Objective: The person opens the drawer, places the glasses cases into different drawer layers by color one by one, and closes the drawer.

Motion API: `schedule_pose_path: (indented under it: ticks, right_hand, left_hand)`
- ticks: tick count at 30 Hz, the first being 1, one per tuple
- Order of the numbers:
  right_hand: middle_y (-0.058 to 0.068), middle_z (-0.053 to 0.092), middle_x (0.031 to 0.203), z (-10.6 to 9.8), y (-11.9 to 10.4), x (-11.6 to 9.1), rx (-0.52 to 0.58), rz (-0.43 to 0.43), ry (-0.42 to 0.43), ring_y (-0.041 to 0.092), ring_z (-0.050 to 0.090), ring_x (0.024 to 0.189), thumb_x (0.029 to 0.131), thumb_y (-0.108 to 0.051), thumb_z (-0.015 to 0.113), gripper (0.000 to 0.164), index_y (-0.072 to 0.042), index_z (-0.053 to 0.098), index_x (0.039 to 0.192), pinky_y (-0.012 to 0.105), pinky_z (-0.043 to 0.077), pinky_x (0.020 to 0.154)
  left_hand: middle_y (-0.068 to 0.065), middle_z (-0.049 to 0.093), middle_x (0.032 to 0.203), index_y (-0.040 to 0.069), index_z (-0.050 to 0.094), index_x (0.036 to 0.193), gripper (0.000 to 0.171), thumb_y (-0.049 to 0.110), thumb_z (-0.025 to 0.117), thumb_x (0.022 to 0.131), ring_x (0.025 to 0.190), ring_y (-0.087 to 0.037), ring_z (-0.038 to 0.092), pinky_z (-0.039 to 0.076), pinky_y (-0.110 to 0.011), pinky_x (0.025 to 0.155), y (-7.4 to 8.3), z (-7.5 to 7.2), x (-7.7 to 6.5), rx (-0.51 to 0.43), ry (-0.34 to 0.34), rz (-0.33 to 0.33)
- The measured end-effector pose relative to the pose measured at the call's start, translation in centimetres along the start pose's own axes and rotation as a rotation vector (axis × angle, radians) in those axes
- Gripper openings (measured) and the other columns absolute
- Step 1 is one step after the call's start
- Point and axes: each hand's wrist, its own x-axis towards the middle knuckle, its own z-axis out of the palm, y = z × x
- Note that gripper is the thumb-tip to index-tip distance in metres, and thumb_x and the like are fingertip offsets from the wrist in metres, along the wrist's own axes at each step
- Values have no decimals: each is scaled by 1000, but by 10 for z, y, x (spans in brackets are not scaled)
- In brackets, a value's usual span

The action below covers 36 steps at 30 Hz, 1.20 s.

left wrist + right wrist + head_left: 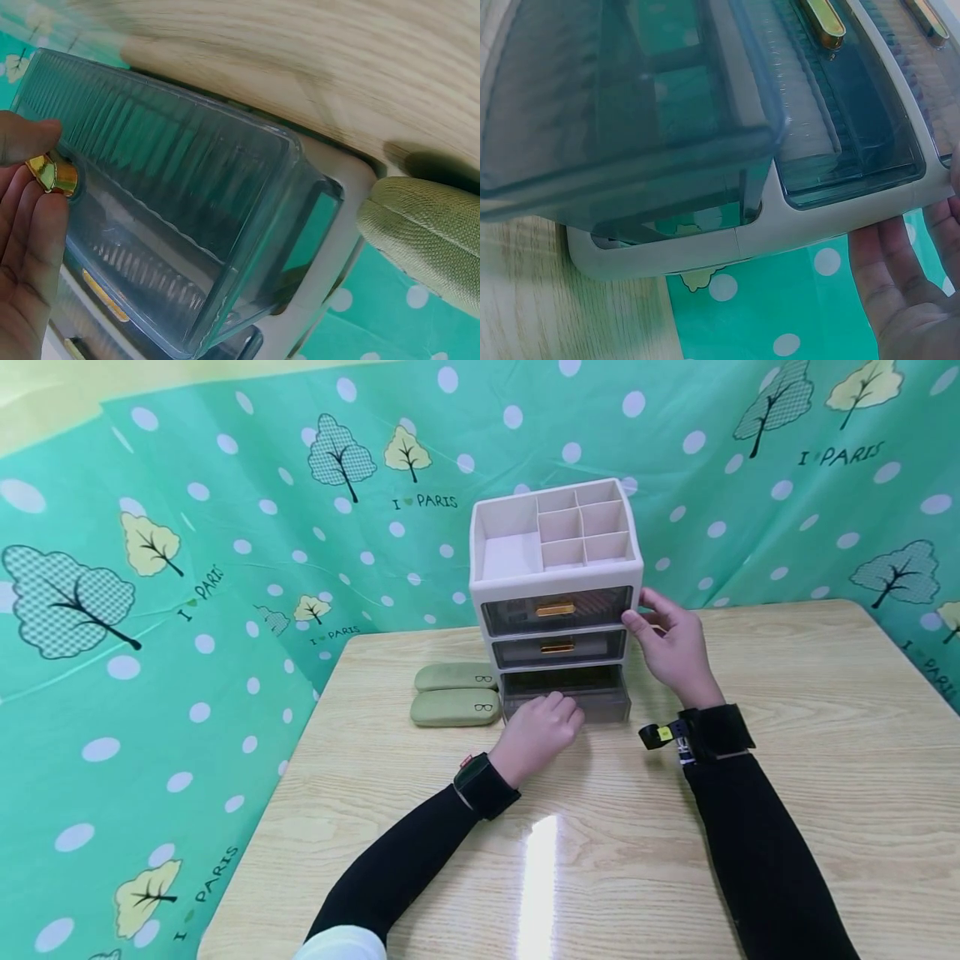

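Note:
A white desktop organizer [557, 581] with three see-through drawers stands at the back of the table. Its bottom drawer [609, 707] is pulled partway out, and no contents show through its clear walls in the left wrist view. My left hand [542, 731] pinches that drawer's gold handle [63, 177] between thumb and fingers. The upper two drawers are closed. On the organizer's right side, my right hand [675, 647] grips the frame, thumb at the front edge and fingers along the side wall. Ribbed contents show inside the middle drawer [855, 127].
Two green glasses cases [454, 708] lie side by side just left of the organizer. The wooden table [810, 760] extends to both sides and toward me. A green dotted cloth [405, 552] hangs behind and to the left. Divided compartments [585, 531] top the organizer.

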Motion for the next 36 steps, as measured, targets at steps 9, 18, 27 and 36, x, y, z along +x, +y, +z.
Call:
schedule_pose_path:
  ticks: [9, 18, 27, 36]
  right_hand:
    - [9, 67, 132, 0, 1, 0, -3, 1, -3, 9, 66, 105, 102, -25, 65, 38, -13, 65, 139, 16, 55, 83]
    - [9, 67, 133, 0, 0, 0, 3, 6, -8, 9, 66, 104, 102, -25, 65, 38, -14, 64, 139, 17, 55, 83]
    - [8, 66, 134, 0, 0, -1, -14, 3, -8, 9, 66, 106, 103, -26, 65, 39, -15, 63, 140, 17, 55, 85]
    - [9, 67, 133, 0, -1, 0, -15, 11, -8, 9, 66, 107, 102, -26, 65, 39, -15, 64, 140, 17, 54, 85]
  left_hand:
    - [0, 71, 94, 11, 76, 94, 17, 2, 63, 98, 82, -13, 63, 57, -19, 70, 5, -6, -8, -10, 1, 16]
    - [2, 73, 97, 14, 78, 98, 15, 4, 66, 96, 84, -10, 65, 58, -17, 68, 11, -11, -13, 13, -2, 28]
    - [3, 73, 95, 14, 78, 97, 17, 3, 65, 97, 82, -9, 65, 58, -18, 66, 17, -15, -16, 14, 10, 37]
    - [3, 73, 95, 14, 77, 98, 16, 2, 67, 95, 80, -8, 62, 55, -15, 64, 21, -20, -17, 19, -4, 52]
